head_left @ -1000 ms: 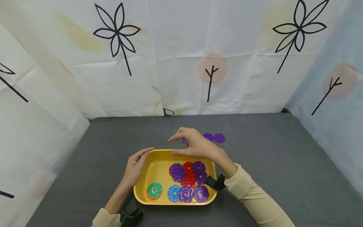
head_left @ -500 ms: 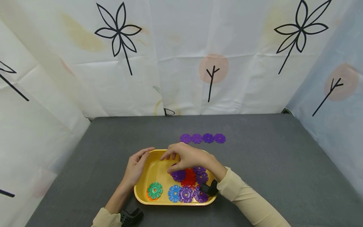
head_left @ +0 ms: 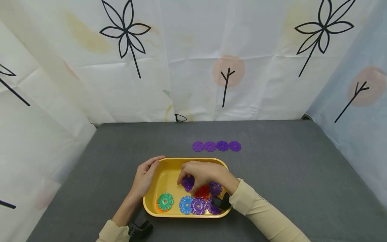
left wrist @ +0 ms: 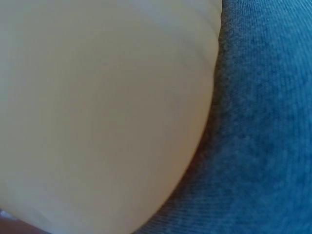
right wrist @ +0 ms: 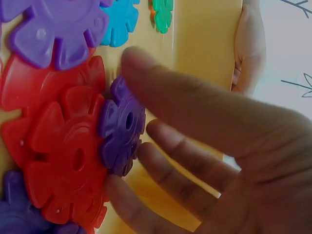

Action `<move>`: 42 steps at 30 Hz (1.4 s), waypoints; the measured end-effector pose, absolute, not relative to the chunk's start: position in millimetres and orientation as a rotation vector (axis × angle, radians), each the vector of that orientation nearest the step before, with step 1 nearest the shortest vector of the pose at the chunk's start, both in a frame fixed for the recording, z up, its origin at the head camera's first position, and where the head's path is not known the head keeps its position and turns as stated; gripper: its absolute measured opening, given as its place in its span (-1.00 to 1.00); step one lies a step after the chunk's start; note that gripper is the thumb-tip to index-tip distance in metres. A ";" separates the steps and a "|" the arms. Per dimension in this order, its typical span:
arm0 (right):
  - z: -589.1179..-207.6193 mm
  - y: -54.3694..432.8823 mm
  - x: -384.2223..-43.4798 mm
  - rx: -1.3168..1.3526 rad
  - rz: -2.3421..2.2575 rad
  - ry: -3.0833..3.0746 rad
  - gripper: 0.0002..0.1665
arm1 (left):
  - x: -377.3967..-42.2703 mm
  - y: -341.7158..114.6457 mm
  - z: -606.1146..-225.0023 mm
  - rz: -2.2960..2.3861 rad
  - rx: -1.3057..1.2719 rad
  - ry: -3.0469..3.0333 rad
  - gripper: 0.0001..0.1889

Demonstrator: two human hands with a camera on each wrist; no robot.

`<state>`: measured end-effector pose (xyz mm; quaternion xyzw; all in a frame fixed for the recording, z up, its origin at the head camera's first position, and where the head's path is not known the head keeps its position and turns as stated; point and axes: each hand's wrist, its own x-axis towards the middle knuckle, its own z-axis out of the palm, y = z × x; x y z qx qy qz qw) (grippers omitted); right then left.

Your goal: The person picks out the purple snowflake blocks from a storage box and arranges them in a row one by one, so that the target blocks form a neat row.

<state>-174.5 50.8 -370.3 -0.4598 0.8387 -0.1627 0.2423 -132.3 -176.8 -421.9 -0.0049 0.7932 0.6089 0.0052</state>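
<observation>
My right hand (head_left: pixel 202 174) reaches down into a yellow tray (head_left: pixel 163 168), thumb and fingers spread around a purple flower-shaped disc (right wrist: pixel 123 126). In the right wrist view the fingertips are at that disc's edge, and the thumb hovers over it without a visible pinch. Red flower discs (right wrist: pixel 73 156) overlap beside it. My left hand (head_left: pixel 144 178) rests along the tray's left rim with its index finger extended to the far corner. Sleeve fabric fills most of the left wrist view, hiding that hand there.
Beyond the tray, several purple discs (head_left: pixel 210 146) lie in a row on the grey table (head_left: pixel 287 174). Inside the tray are a green disc (head_left: pixel 165 201) over an orange one, a blue disc (head_left: pixel 185 205) and more purple discs (head_left: pixel 198 206). Patterned cloth (head_left: pixel 193 67) hangs behind.
My right hand has come back from near the purple row and lowered into the tray, onto the purple and red discs. The left hand has stayed at the rim.
</observation>
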 end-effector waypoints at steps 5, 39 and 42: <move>-370.6 48.7 -173.7 -1.250 -0.376 2.320 -0.46 | -133.4 -176.2 -419.9 1.924 -0.041 2.455 -0.61; -379.0 34.6 -169.6 -1.293 -0.282 2.449 -0.49 | -131.9 -175.5 -421.3 1.884 -0.046 2.493 -0.60; -378.5 35.0 -169.5 -1.256 -0.307 2.452 -0.48 | -132.1 -175.8 -421.5 1.887 -0.042 2.491 -0.60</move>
